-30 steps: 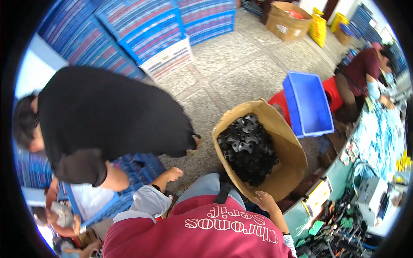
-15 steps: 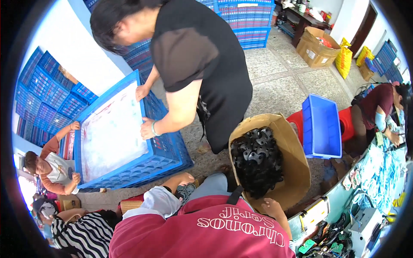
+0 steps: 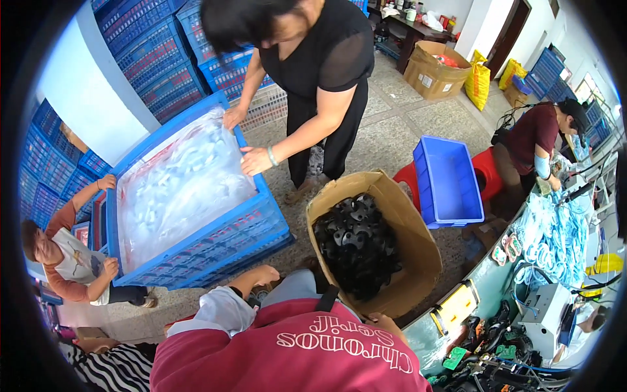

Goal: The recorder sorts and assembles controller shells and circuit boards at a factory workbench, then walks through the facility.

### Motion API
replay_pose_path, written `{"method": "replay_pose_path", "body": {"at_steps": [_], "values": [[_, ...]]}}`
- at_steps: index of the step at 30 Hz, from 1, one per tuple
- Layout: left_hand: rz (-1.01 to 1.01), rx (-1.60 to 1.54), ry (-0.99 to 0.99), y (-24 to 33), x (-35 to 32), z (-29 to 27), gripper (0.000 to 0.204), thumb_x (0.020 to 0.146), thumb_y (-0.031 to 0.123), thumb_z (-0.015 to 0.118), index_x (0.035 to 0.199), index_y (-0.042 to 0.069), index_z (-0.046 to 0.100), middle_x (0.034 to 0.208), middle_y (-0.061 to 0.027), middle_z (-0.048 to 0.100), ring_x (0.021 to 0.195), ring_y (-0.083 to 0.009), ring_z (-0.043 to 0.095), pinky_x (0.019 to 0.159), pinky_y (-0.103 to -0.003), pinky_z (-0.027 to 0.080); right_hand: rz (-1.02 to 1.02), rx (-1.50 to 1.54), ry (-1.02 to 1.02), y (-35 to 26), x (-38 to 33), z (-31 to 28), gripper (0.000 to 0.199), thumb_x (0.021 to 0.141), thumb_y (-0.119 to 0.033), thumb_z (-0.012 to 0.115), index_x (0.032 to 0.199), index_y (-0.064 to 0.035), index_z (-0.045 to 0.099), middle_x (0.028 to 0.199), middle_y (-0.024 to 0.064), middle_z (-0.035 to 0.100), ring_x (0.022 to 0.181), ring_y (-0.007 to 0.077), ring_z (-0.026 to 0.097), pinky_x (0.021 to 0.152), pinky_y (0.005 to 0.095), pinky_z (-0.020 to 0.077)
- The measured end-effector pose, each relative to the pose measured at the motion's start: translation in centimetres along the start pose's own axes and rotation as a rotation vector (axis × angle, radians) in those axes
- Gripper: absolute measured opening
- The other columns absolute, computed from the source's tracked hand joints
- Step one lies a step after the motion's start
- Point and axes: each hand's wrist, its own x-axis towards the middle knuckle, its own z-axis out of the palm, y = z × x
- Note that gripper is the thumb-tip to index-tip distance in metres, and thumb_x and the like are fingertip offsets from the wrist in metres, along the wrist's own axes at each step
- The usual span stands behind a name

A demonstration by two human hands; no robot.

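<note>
Wearer: maroon top [image 3: 287,356], large white lettering in outline, two lines across the front. Left sleeve [image 3: 225,308] pale grey-white, loose, bunched in folds. Trousers [image 3: 294,289] light blue. Black strap [image 3: 328,298] at top's front edge. Left hand [image 3: 263,274], right hand [image 3: 385,321] bare.

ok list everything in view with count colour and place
open carton: one, brown, front centre
black parts: many, black, inside it
tub: one, blue, right of carton
seating: count unclear, red, by tub
large crate: one, blue, left
plastic sheeting: some, clear, in crate
stacked crates: many, blue, background
far carton: one, brown, background
sacks: two, yellow, by far carton
bench: one, green, right
cords: many, pale blue, on bench
boxy device: one, grey, on bench
co-workers: at least four, mixed clothes, around
own top: one, maroon, lower edge
left hand: one, bare, by left thigh
right hand: one, bare, by carton's near edge
</note>
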Motion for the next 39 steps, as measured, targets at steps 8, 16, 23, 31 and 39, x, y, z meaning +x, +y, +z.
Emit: {"method": "replay_pose_path", "body": {"at_steps": [8, 16, 23, 31, 39], "values": [[-0.134, 0.023, -0.003, -2.4, -1.9, -0.2, 0.039, 0.082, 0.031, 0.055, 0.115, 0.011, 0.054, 0.110, -0.0098, 0.056, 0.096, -0.0211, 0.055, 0.077, -0.033, 0.046, 0.018, -0.030, -0.184, -2.7, -1.9, -2.3, 0.053, 0.075, -0.034, 0.059, 0.115, 0.0005, 0.051, 0.111, 0.0208, 0.055, 0.105, 0.0311, 0.053, 0.087, 0.0326, 0.0421], [-0.009, 0.001, 0.038, -0.1, -4.2, 0.4, 0.034, 0.081, 0.030, 0.053, 0.108, 0.010, 0.057, 0.101, -0.0092, 0.057, 0.087, -0.0204, 0.056, 0.071, -0.034, 0.048, 0.088, 0.086, -0.208, 6.4, 0.9, 2.9, 0.059, 0.074, -0.037, 0.059, 0.116, 0.0032, 0.050, 0.122, 0.0202, 0.048, 0.109, 0.0318, 0.050, 0.092, 0.0329, 0.0392], [0.011, 0.067, -0.019, -0.3, -6.1, 1.0, 0.031, 0.081, 0.031, 0.052, 0.098, 0.005, 0.058, 0.091, -0.0093, 0.056, 0.080, -0.0187, 0.054, 0.063, -0.036, 0.047, -0.043, 0.025, -0.233, 6.7, -0.2, 4.0, 0.053, 0.078, -0.035, 0.054, 0.117, -0.0006, 0.051, 0.115, 0.0206, 0.053, 0.107, 0.0323, 0.051, 0.090, 0.0337, 0.0402], [-0.075, 0.003, -0.064, -12.3, -3.4, 2.2, 0.024, 0.081, 0.028, 0.052, 0.093, 0.010, 0.061, 0.085, -0.0050, 0.057, 0.074, -0.0186, 0.053, 0.064, -0.033, 0.047, -0.146, -0.153, -0.173, 7.5, -2.1, 11.2, 0.053, 0.077, -0.038, 0.055, 0.116, -0.0013, 0.052, 0.115, 0.0196, 0.053, 0.106, 0.0327, 0.051, 0.090, 0.0351, 0.0397], [-0.017, -0.145, -0.022, -16.9, -3.9, 4.2, 0.027, 0.081, 0.029, 0.056, 0.099, 0.009, 0.061, 0.093, -0.0072, 0.059, 0.082, -0.0188, 0.056, 0.068, -0.032, 0.047, 0.076, -0.035, -0.176, 2.8, -4.7, 14.0, 0.053, 0.078, -0.040, 0.054, 0.116, -0.0025, 0.052, 0.117, 0.0189, 0.052, 0.109, 0.0324, 0.049, 0.092, 0.0346, 0.0379]]}}
